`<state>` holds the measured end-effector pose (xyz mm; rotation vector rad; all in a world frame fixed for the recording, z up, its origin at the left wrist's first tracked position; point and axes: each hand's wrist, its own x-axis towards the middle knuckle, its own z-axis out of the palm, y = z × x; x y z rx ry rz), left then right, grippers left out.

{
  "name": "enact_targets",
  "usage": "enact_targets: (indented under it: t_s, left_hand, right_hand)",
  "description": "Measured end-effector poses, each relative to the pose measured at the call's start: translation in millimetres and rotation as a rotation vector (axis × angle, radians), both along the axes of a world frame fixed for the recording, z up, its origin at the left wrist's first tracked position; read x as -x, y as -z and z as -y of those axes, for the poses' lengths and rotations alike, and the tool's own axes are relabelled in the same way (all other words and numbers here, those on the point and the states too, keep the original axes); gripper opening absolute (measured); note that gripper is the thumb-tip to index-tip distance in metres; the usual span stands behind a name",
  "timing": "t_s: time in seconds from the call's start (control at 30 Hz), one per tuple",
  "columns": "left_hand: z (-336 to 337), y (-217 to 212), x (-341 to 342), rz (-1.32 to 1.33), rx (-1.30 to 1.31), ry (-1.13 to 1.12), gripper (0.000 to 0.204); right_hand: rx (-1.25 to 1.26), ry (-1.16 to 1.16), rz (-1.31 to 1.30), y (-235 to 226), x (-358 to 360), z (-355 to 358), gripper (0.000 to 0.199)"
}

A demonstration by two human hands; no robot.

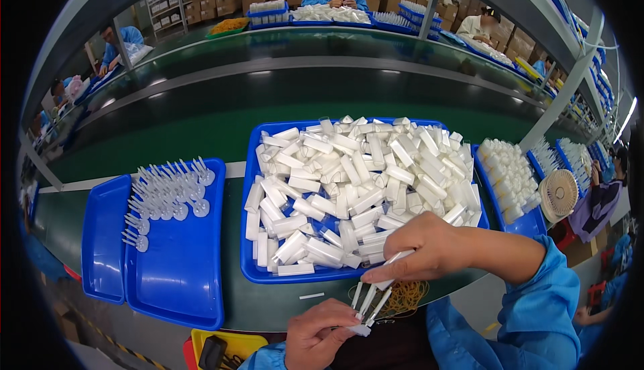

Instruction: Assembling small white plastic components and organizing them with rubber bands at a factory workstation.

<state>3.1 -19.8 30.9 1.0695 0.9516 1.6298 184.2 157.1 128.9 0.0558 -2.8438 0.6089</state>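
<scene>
Near the front edge, my left hand (320, 333) grips a white plastic piece with several thin upright prongs (367, 303) by its base. My right hand (429, 248) reaches over from the right and pinches a slim white tube (392, 273) between thumb and fingers. The tube's lower end is at the top of the prongs; whether it is fitted over one I cannot tell. Just beyond both hands, a big blue tray (249, 262) is heaped with short white sleeves (322, 252) that have clear ends.
Left, a blue tray (174, 289) holds rows of clear pronged pieces (174, 195); another blue tray (104, 236) adjoins it. Rubber bands (406, 297) lie by my right wrist. A yellow bin (248, 344) sits below. Right are a filled tray (510, 175) and a fan (558, 194). Co-workers sit across the conveyor (221, 101).
</scene>
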Motion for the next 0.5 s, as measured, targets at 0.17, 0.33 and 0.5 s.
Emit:
enact_targets:
  t_s: [0.17,0.33,0.5]
  left_hand:
    - [-4.6,-14.7,5.1,-0.126,-0.169,0.152,0.009]
    - [-14.1,-7.4,4.0,-0.16,-0.333,0.234,0.008]
    - [-10.0,-6.2,1.3,-0.257,-0.358,0.213,0.012]
  right_hand:
    - [0.341,0.029,0.02,-7.4,-2.9,11.1,0.028]
    - [0.546,-0.088,-0.053,-3.6,-9.0,8.5,0.024]
    - [0.556,-0.046,0.013,-4.9,-6.9,15.1,0.019]
